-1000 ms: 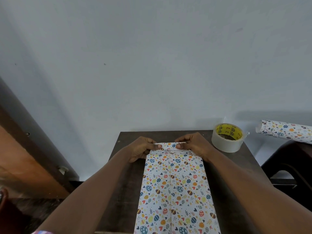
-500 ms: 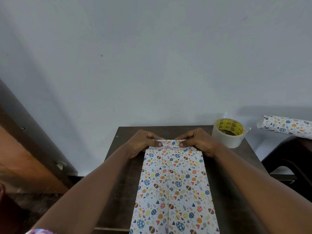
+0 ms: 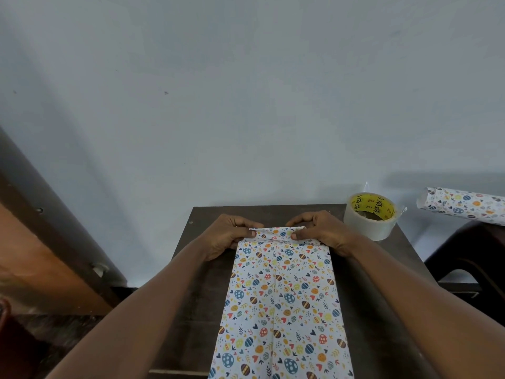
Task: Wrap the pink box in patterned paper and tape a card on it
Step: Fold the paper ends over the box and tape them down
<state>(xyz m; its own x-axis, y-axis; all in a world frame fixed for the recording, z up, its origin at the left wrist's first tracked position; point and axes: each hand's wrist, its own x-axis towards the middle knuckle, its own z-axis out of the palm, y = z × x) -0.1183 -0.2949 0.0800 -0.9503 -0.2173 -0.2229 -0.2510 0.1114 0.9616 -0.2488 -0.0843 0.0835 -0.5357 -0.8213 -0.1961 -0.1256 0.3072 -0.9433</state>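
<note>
The box lies lengthways on the dark table (image 3: pixel 273 213), covered all over by white patterned paper (image 3: pixel 281 302) printed with coloured eggs and hearts; no pink shows. A seam runs down the middle of the paper. At the far end a narrow flap of paper (image 3: pixel 276 232) is folded over. My left hand (image 3: pixel 232 236) pinches the flap's left corner between thumb and fingers. My right hand (image 3: pixel 319 233) pinches its right corner the same way. No card is in view.
A roll of clear tape (image 3: pixel 370 216) with a yellow core stands at the table's far right corner, a loose tab sticking up. A roll of the same patterned paper (image 3: pixel 464 205) lies on a dark seat to the right. A grey wall rises behind the table.
Both hands stay on the far flap, with thumbs and fingers shifting slightly along it. The view has tilted a little; the box has not moved.
</note>
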